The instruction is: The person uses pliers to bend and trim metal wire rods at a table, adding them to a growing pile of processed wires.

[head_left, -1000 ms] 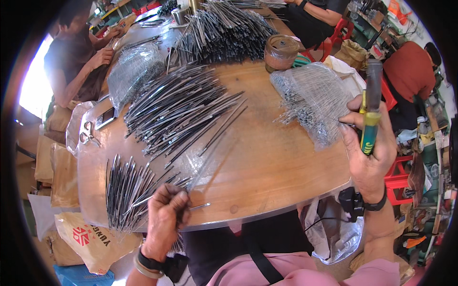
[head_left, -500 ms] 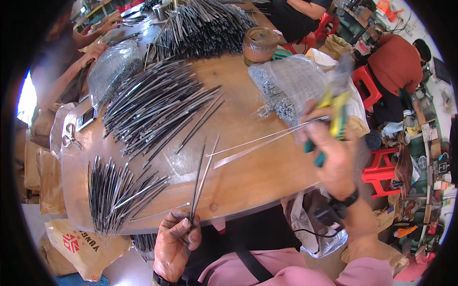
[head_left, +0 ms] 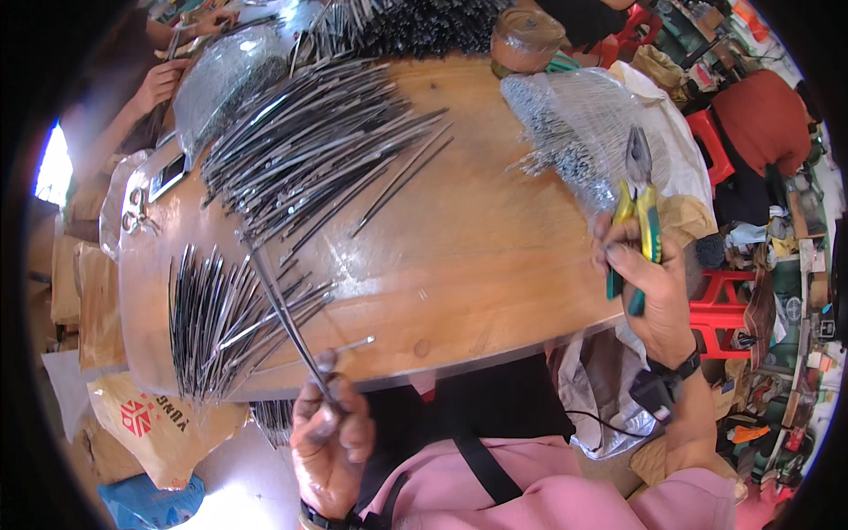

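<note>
My left hand [head_left: 331, 446], at the table's near edge, is closed on a couple of thin dark metal strips [head_left: 287, 309]. They lie close together and point up and to the left, toward the piles. My right hand [head_left: 652, 287] grips combination pliers [head_left: 649, 225] with yellow and green handles, the jaws pointing up. A large pile of dark metal strips [head_left: 309, 146] spreads over the left of the table, with a smaller bundle [head_left: 208, 322] nearer to me. Beyond the pliers, a clear plastic bag [head_left: 583, 115] holds many thin silvery wires.
The wooden table [head_left: 477, 256] has a clear covering. On its left are scissors [head_left: 138, 215] and a phone-like device [head_left: 168, 177]. A brown lidded jar [head_left: 527, 42] stands at the back. Another person's hand [head_left: 162, 84] is at far left; red stools [head_left: 729, 314] stand to the right.
The strips in my left hand swung from upright and splayed to leaning left and close together. My right hand moved slightly right; the pale wire and strip stretching left from it no longer show.
</note>
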Demonstrator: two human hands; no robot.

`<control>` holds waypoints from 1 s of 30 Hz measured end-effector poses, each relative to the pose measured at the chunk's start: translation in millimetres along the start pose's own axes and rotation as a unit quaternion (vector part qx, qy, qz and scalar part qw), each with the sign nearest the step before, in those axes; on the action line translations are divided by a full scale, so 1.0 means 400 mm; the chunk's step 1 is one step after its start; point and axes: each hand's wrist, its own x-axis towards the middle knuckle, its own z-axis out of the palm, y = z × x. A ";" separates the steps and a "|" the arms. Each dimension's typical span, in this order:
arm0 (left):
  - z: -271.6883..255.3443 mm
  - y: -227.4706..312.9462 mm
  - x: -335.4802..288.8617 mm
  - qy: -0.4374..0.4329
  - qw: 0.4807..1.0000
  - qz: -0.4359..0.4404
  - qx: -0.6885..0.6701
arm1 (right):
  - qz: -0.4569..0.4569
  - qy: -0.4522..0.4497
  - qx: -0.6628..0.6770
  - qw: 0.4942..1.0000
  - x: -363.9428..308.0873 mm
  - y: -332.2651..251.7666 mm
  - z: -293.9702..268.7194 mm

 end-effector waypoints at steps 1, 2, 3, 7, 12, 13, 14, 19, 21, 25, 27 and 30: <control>0.010 -0.013 0.006 -0.023 0.998 -0.049 0.045 | 0.045 -0.020 0.079 0.996 -0.026 0.006 -0.003; 0.019 -0.023 0.016 -0.046 0.990 -0.097 0.089 | 0.089 -0.039 0.158 0.983 -0.051 0.015 -0.005; 0.045 -0.034 0.027 -0.076 0.983 -0.136 0.100 | 0.110 -0.040 0.141 0.983 -0.075 0.025 -0.010; 0.059 -0.075 0.038 -0.060 0.966 -0.095 0.231 | -0.047 -0.046 -0.030 0.997 -0.111 -0.004 -0.006; 0.052 -0.082 0.025 -0.085 0.913 -0.011 0.398 | -0.192 -0.124 -0.313 0.922 -0.092 -0.047 0.002; 0.046 -0.087 0.027 -0.093 0.913 -0.008 0.397 | -0.204 -0.129 -0.340 0.909 -0.096 -0.043 0.012; 0.041 -0.089 0.030 -0.101 0.912 -0.005 0.397 | -0.216 -0.134 -0.366 0.895 -0.100 -0.038 0.015; 0.010 -0.065 0.053 -0.047 0.890 -0.044 0.452 | -0.188 -0.098 -0.329 0.920 -0.109 -0.032 0.014; 0.019 -0.062 0.036 -0.064 0.886 -0.054 0.457 | -0.196 -0.121 -0.385 0.894 -0.105 -0.036 0.016; 0.036 -0.070 0.025 -0.118 0.857 -0.073 0.497 | -0.236 -0.210 -0.417 0.853 -0.102 -0.025 0.032; 0.027 -0.070 0.036 -0.120 0.846 -0.123 0.505 | -0.257 -0.249 -0.435 0.826 -0.096 -0.018 0.069; 0.026 -0.068 0.036 -0.113 0.833 -0.165 0.516 | -0.305 -0.289 -0.469 0.777 -0.073 -0.017 0.105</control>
